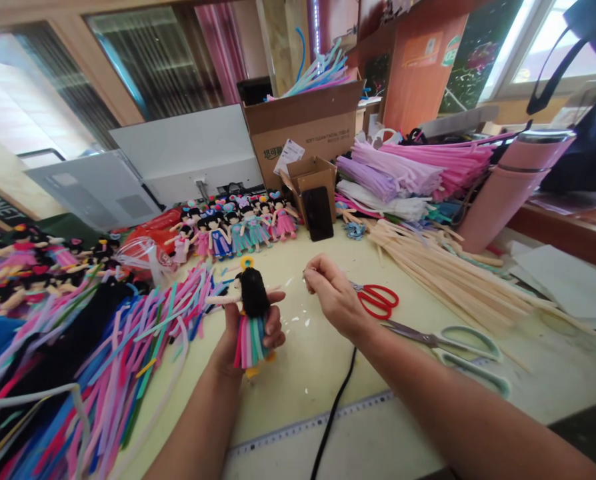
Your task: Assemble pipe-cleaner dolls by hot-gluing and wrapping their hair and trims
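Observation:
My left hand (231, 337) grips a small pipe-cleaner doll (252, 340) upright, its black-haired back turned to me. The doll has a striped skirt in pink, white and teal, a pale arm stretched to the left and a yellow ring above its head. To the right of it, apart from the doll, my right hand (331, 290) is closed with fingertips pinched together; what sits between them is too small to name. Just beyond that wrist lie red-handled scissors (378, 300), partly hidden, and larger scissors with pale green handles (443, 343).
Finished dolls (238, 223) stand in rows at the back. Colourful pipe cleaners (143, 333) pile up on the left, beige ones (443, 273) on the right. A dark phone (318, 213) leans on a small box. A pink flask (513, 187), ruler strip (308, 423) and black cord (335, 413) are nearby.

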Tool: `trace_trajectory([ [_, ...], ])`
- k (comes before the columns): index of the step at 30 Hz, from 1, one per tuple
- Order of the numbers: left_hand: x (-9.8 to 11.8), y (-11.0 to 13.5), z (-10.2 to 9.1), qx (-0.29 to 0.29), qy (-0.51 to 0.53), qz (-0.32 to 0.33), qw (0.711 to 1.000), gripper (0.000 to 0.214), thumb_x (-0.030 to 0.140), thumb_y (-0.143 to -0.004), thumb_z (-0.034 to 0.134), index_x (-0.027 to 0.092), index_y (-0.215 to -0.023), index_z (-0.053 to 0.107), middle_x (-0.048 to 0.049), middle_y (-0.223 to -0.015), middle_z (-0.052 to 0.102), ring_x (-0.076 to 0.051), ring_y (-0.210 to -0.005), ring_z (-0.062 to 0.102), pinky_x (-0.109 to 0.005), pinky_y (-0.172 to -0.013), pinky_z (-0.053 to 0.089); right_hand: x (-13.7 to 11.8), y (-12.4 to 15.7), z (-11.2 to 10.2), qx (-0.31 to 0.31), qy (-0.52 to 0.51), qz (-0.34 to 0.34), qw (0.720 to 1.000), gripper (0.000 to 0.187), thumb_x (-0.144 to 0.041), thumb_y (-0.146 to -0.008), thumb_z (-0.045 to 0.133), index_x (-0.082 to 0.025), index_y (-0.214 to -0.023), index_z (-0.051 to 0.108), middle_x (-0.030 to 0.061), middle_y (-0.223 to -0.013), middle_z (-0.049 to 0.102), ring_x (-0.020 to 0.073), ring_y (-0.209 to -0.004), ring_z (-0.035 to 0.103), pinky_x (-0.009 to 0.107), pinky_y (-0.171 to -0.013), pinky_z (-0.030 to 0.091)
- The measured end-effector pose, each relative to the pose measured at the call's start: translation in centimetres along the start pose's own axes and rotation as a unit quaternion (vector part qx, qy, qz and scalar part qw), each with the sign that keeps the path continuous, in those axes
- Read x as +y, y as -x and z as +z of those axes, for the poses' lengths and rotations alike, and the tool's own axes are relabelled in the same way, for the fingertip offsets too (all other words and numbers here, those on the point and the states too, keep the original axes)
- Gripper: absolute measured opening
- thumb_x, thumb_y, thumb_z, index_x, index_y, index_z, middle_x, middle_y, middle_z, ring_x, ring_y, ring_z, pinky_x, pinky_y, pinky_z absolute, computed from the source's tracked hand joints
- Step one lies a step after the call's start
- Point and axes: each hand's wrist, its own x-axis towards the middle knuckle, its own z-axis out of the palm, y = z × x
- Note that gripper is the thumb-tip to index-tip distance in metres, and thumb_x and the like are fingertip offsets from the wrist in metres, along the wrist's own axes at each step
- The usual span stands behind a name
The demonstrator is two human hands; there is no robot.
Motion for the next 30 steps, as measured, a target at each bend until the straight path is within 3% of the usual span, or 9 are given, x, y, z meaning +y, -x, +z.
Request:
trace_trajectory([
  [5, 0.9, 0.3, 0.0, 0.047, 0.006, 0.031, 0.998, 0.071, 0.073, -0.070, 0.057, 0.015, -0.110, 0.068, 0.0042, -0.059, 0.047, -0.006, -0.042, 0.035, -0.025, -0.048, 0.033, 0.2, 0.4, 0.5, -0.048, 0.065, 0.008, 0.997, 0.026, -0.027, -0.090, 0.033, -0.022, -0.064, 0.037, -0.0039, -0.059, 0.040, 0.0121, -0.057, 0.040, 0.026, -0.056, 0.032],
  [12, 2.3, 0.6, -0.4, 0.113, 0.011, 0.067, 0.991, 0.064, 0.067, -0.076, 0.056, 0.012, -0.107, 0.067, 0.0017, -0.063, 0.052, -0.009, -0.049, 0.043, -0.025, -0.050, 0.038, 1.3, 1.1, 1.9, -0.124, 0.079, 0.041, 0.988, 0.033, -0.031, -0.089, 0.035, -0.023, -0.058, 0.029, -0.0043, -0.053, 0.033, 0.0113, -0.051, 0.033, 0.027, -0.048, 0.025],
  [17, 2.6, 0.8, -0.6, 0.121, 0.030, 0.069, 0.990, 0.066, 0.067, -0.076, 0.056, 0.011, -0.109, 0.066, -0.0008, -0.069, 0.057, -0.009, -0.052, 0.047, -0.025, -0.051, 0.042, 2.3, 1.5, 2.6, -0.162, 0.072, 0.076, 0.981, 0.039, -0.037, -0.090, 0.035, -0.022, -0.055, 0.030, -0.0047, -0.051, 0.031, 0.0102, -0.049, 0.031, 0.026, -0.048, 0.024],
  [21, 2.5, 0.7, -0.2, 0.114, 0.054, 0.047, 0.991, 0.071, 0.070, -0.067, 0.063, 0.012, -0.108, 0.066, -0.0052, -0.083, 0.061, -0.013, -0.064, 0.054, -0.027, -0.053, 0.047, 2.3, 1.7, 2.8, -0.165, 0.085, 0.052, 0.981, 0.031, -0.028, -0.090, 0.034, -0.021, -0.060, 0.037, -0.0038, -0.057, 0.039, 0.0110, -0.054, 0.037, 0.025, -0.052, 0.029],
  [25, 2.1, 0.6, 0.1, 0.100, 0.071, 0.043, 0.991, 0.083, 0.073, -0.055, 0.069, 0.011, -0.110, 0.065, -0.0017, -0.079, 0.056, -0.014, -0.069, 0.055, -0.028, -0.057, 0.052, 2.1, 1.6, 2.4, -0.183, 0.117, 0.030, 0.976, 0.024, -0.019, -0.090, 0.034, -0.020, -0.071, 0.048, -0.0038, -0.060, 0.045, 0.0112, -0.057, 0.041, 0.024, -0.056, 0.032],
  [27, 2.1, 0.6, 0.2, 0.093, 0.061, 0.051, 0.992, 0.085, 0.068, -0.051, 0.075, 0.012, -0.113, 0.064, -0.0006, -0.079, 0.056, -0.014, -0.072, 0.056, -0.028, -0.062, 0.053, 2.3, 1.4, 2.3, -0.198, 0.140, 0.030, 0.970, 0.024, -0.017, -0.089, 0.038, -0.019, -0.072, 0.055, -0.0035, -0.060, 0.048, 0.0110, -0.058, 0.043, 0.023, -0.057, 0.033],
  [30, 2.1, 0.7, 0.2, 0.103, 0.025, 0.061, 0.993, 0.070, 0.050, -0.060, 0.081, 0.013, -0.116, 0.062, -0.0003, -0.082, 0.057, -0.014, -0.077, 0.058, -0.029, -0.071, 0.055, 2.7, 1.1, 2.1, -0.208, 0.156, 0.032, 0.965, 0.025, -0.018, -0.087, 0.047, -0.018, -0.070, 0.065, -0.0023, -0.060, 0.055, 0.0112, -0.060, 0.049, 0.023, -0.059, 0.035],
])
